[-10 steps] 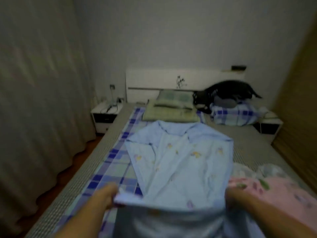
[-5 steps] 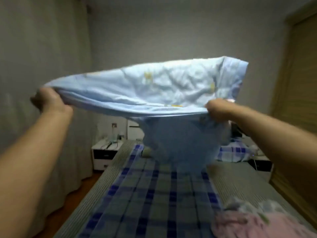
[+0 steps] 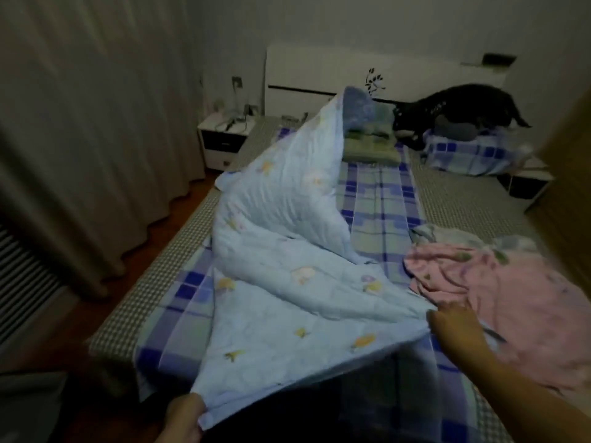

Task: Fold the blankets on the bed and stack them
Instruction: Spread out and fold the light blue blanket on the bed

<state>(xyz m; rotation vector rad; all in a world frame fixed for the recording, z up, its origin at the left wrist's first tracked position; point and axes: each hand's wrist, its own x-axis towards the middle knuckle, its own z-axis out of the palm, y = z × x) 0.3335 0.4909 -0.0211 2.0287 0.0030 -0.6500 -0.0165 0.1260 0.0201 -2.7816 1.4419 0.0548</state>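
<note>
1. The left hand grips the near left corner of the light blue quilted blanket with small yellow prints.
2. That blanket billows over the blue-checked bed, its far end lifted.
3. The right hand pinches its near right corner.
4. A crumpled pink floral blanket lies at right.

The light blue blanket, held high in the air half a second ago, now billows down onto the bed, with both hands lowered near its close corners.
</note>
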